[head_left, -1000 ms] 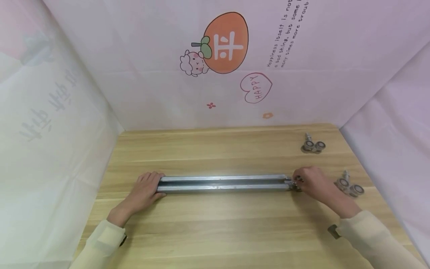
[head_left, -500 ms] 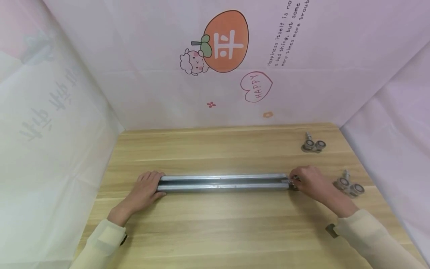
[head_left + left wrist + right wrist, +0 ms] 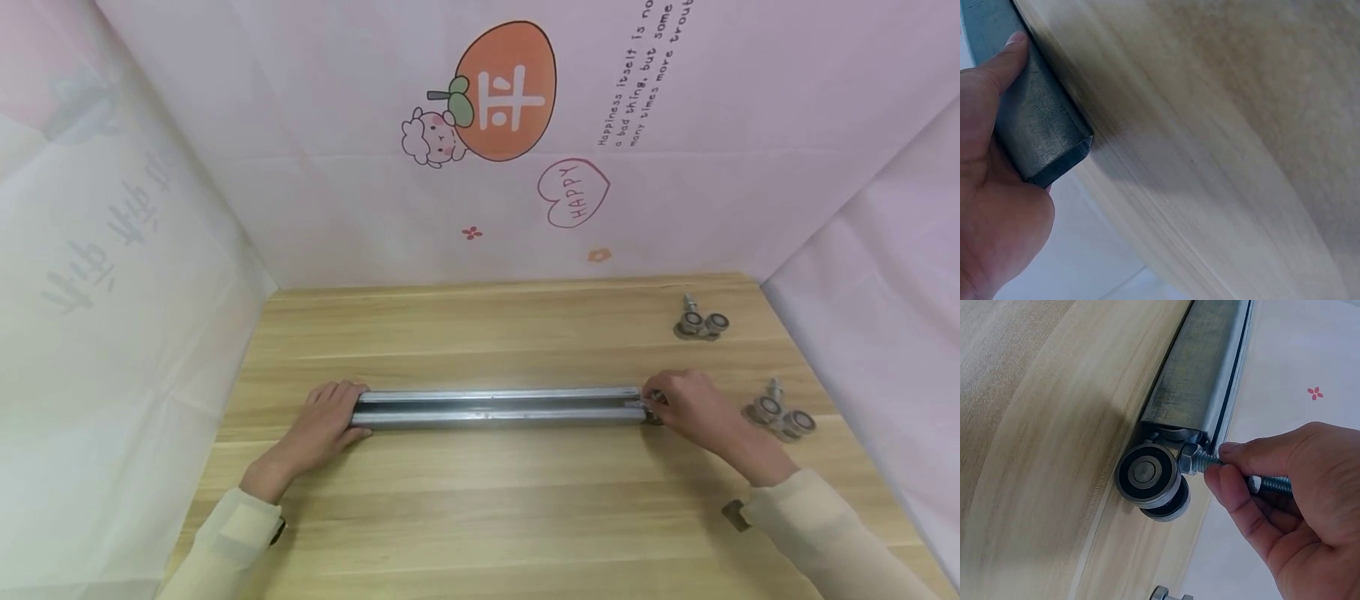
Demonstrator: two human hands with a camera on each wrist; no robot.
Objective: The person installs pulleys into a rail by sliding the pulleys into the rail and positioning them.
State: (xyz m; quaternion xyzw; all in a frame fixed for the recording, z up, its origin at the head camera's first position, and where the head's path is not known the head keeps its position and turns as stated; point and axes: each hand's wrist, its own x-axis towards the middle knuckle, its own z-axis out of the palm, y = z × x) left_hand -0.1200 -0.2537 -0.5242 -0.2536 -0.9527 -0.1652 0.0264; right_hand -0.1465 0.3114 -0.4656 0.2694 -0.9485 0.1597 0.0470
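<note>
We see the left hand (image 3: 322,427) curled round the left end of a long silver metal rail (image 3: 495,416) lying across the pale wooden table (image 3: 480,508); the right hand (image 3: 693,410) pinches the threaded bolt (image 3: 1204,463) of a grey steel wheeled roller (image 3: 1143,472) at the rail's right end; two similar rollers (image 3: 783,419) lie farther right.

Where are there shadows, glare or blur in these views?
Head: pale glints along the metal rail, soft shadow below the right hand. Left wrist: dim, shadow beside the rail's end. Right wrist: wooden table shaded beside the rail, roller fairly sharp.
</note>
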